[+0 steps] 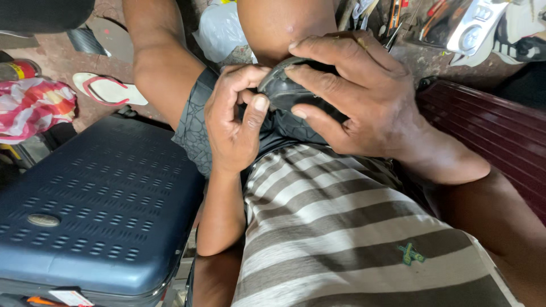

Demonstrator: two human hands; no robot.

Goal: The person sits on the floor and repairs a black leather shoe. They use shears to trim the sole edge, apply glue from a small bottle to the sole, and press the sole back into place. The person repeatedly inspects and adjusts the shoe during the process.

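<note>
Reddish floor (pixel 62 59) carries a sandal (pixel 108 89) far left of the hands; blue suitcase (pixel 96 210) lies beside the left hand (pixel 233 122), which pinches a dark rubber piece (pixel 290 91); right hand (pixel 358 96) grips it from above, against the knees.

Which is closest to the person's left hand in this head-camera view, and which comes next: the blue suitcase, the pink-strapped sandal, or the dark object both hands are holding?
1. The dark object: the left hand grips its left edge, with the right hand over it.
2. The blue suitcase: below and left of that hand.
3. The sandal: farthest, on the floor at upper left.
</note>
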